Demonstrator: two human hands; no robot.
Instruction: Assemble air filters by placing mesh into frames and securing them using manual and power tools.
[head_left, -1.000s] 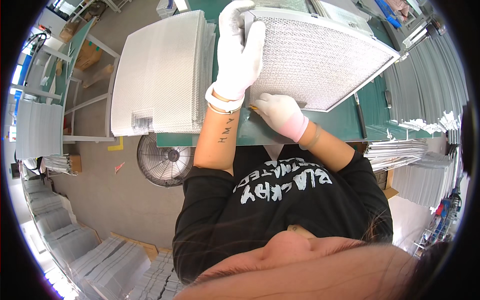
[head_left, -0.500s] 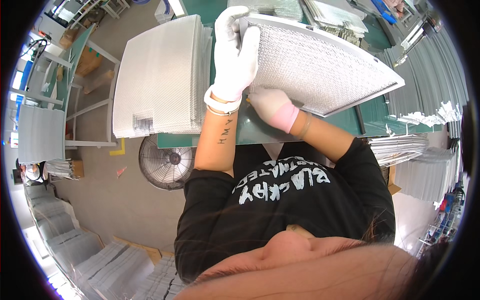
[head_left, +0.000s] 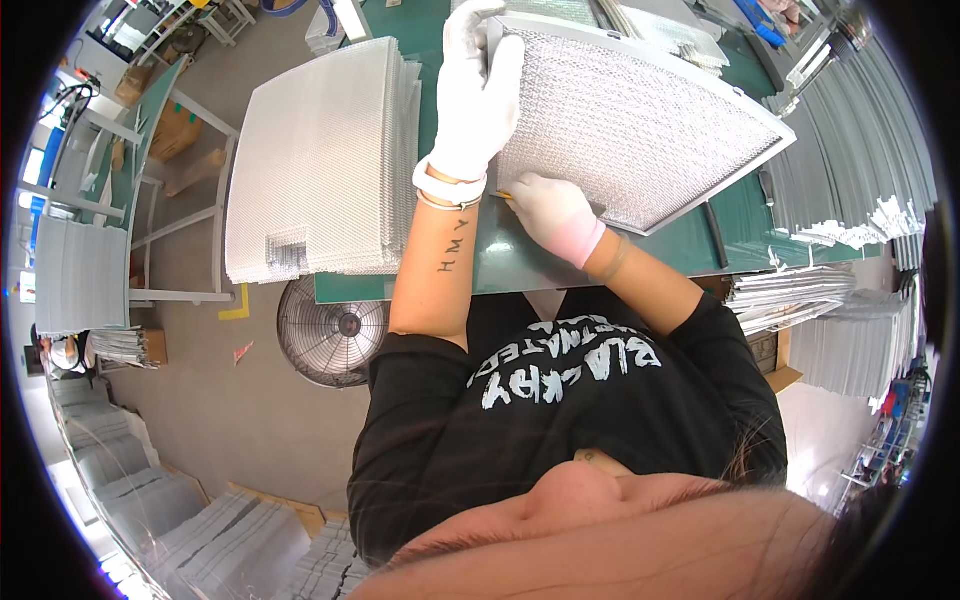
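A framed metal mesh filter panel (head_left: 640,125) is tilted up over the green table (head_left: 500,265). My left hand (head_left: 478,110), in a white glove, grips its left end, thumb on the mesh side and fingers around the frame. Below the panel's lower left edge is my right hand (head_left: 555,215), in a white glove with a pink cuff. Its fingers are closed on a slim tool (head_left: 504,195) of which just a yellow end shows; the rest is hidden in the hand. Whether that tool touches the frame, I cannot tell.
Left of my left arm stands a tall stack of mesh sheets (head_left: 310,150). A dark bar (head_left: 717,235) lies on the table at right. More mesh pieces (head_left: 670,40) lie behind the panel. A floor fan (head_left: 335,330) stands below the table's left edge. Panel stacks (head_left: 850,150) rise at far right.
The panel's right corner has shifted slightly left, and my left hand has moved up a little. My right hand has moved slightly right, and more of the yellow end shows.
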